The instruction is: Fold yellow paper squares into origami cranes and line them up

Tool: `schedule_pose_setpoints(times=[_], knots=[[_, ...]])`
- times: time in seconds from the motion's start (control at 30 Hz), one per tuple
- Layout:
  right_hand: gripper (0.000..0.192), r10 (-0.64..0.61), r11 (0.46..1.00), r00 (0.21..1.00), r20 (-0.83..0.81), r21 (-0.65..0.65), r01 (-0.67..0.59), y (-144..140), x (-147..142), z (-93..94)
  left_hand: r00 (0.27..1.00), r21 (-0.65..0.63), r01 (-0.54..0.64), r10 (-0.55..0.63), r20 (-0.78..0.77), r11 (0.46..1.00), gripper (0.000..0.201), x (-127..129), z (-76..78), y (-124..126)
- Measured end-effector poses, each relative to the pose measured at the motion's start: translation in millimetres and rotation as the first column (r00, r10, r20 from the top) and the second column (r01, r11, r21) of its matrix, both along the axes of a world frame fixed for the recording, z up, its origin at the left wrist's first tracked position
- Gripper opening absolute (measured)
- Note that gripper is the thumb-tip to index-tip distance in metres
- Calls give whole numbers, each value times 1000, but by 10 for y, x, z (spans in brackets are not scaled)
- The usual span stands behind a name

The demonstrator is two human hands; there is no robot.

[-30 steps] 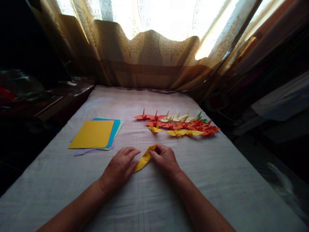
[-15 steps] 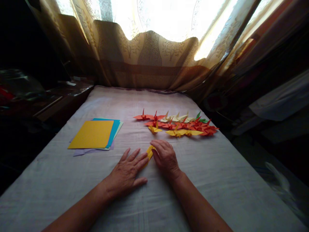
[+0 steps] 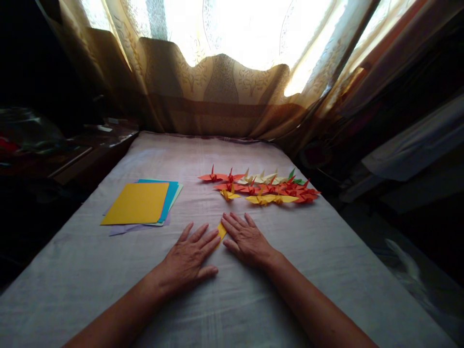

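A folded yellow paper (image 3: 221,230) lies flat on the cloth (image 3: 326,270), mostly hidden — only a corner shows between the hands. The left hand (image 3: 190,258) and right hand (image 3: 246,239) press it with fingers spread flat, gripping nothing. It looks mid-fold, not yet a crane. Finished cranes (image 3: 264,186) lie beyond; unused sheets (image 3: 136,203) sit left.

We see left hand (image 3: 190,258) and right hand (image 3: 246,239) flat, palms down, pressing a folded yellow paper (image 3: 221,230) on the cloth-covered table (image 3: 326,270). Stack of coloured sheets (image 3: 139,203) at left, paper cranes (image 3: 261,186) beyond the hands, curtain (image 3: 224,87) behind.
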State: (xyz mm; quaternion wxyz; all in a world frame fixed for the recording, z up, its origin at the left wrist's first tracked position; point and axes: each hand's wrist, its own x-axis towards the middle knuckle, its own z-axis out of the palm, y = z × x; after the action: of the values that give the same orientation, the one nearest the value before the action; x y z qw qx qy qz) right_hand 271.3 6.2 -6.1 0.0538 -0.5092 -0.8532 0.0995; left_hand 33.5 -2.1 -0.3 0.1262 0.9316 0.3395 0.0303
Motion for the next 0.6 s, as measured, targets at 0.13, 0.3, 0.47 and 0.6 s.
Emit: schedule_pose_setpoints(times=[0.13,0.3,0.47,0.6], knots=[[58,-83,997,996,27,-4,83,16,-39,8,1000,15,-4,4,4,1000,69,8,-6,-6],[53,-206,969,978,-19,133,207,-83,-24,21,998,39,-64,65,-8,997,64,74,8,-56],[45,-10,968,989,-146,247,46,-207,14,-25,984,144,-179,180,5,973,47,273,-18,-174],[45,62,966,976,-211,259,-6,-177,-18,-147,957,174,-285,291,-14,943,44,499,42,-300]])
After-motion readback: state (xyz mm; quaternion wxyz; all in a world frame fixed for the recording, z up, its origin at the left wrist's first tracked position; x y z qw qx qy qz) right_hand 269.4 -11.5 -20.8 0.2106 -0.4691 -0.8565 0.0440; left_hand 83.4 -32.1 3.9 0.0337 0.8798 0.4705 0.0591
